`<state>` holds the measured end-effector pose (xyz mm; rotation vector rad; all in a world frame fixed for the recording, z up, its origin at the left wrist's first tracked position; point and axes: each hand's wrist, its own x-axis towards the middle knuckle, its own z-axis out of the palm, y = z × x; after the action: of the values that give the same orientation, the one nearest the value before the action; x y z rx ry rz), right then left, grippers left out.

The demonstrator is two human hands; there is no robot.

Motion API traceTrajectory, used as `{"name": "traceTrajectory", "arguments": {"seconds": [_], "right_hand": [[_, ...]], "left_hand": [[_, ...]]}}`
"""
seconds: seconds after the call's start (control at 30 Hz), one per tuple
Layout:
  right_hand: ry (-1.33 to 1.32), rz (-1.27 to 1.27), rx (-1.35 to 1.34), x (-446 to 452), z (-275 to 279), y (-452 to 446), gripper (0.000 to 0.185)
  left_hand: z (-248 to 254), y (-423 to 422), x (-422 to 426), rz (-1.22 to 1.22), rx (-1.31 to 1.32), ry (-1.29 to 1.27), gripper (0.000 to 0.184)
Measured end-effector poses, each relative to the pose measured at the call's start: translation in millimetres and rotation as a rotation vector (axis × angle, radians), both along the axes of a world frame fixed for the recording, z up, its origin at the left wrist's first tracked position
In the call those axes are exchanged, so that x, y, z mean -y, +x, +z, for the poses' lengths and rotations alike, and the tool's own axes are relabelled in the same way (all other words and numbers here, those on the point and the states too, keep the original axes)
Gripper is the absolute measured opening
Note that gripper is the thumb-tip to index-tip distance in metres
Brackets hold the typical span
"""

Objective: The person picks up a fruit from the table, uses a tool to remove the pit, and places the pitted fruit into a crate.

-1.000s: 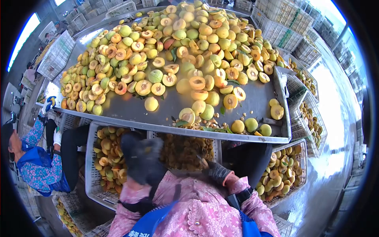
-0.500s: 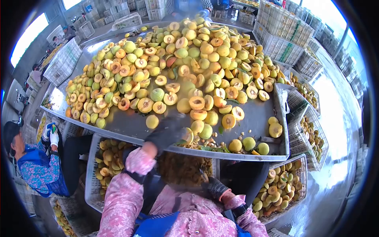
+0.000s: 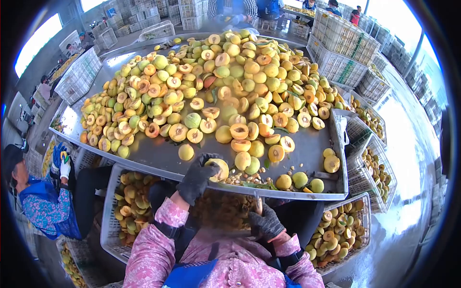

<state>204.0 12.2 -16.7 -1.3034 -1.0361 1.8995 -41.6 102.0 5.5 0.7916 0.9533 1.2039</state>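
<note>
In the lower middle, the black-gloved left hand (image 3: 193,181) grasps a round yellow fruit (image 3: 221,170) by the grey metal desk (image 3: 307,161); the grey-gloved right hand (image 3: 267,223) clenches a slim brownish tool (image 3: 259,206). Light pressure, fingers clear of its tip, should spare the flesh

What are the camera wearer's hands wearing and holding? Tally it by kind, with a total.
Dark gloves: 2
Cut fruit, at the left hand: 1
Slim tool, in the right hand: 1
Total: 4
</note>
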Motion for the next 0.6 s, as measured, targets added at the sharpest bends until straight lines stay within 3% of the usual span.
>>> {"name": "traceTrajectory", "arguments": {"seconds": [0.1,0.17,0.2,0.37,0.4,0.5,0.6], "right_hand": [[0.109,-0.05,-0.111,-9.5,20.3,-16.8,0.025],[0.216,-0.064,-0.147,-14.9,21.5,-26.4,0.026],[0.08,-0.112,-0.189,-14.8,56.1,-37.1,0.027],[0.27,-0.184,0.032,-20.3,22.6,-50.9,0.03],[0.288,-0.205,0.031,-21.9,21.3,-52.5,0.03],[0.293,-0.221,-0.006,-15.9,27.2,-53.0,0.031],[0.43,-0.195,0.12,-15.4,18.5,-54.5,0.03]], "left_hand": [[24.1,18.7,28.5,-0.004,0.314,-0.024,0.036],[22.8,32.6,45.8,0.057,0.269,0.046,0.036],[16.6,37.4,52.0,0.071,0.225,0.093,0.036],[11.9,55.5,71.9,0.099,0.123,0.093,0.027],[15.3,55.6,72.6,0.126,-0.3,0.397,0.023],[36.8,46.6,72.5,0.095,-0.835,0.746,0.024],[9.7,39.4,72.6,0.07,-0.774,0.768,0.028]]}}
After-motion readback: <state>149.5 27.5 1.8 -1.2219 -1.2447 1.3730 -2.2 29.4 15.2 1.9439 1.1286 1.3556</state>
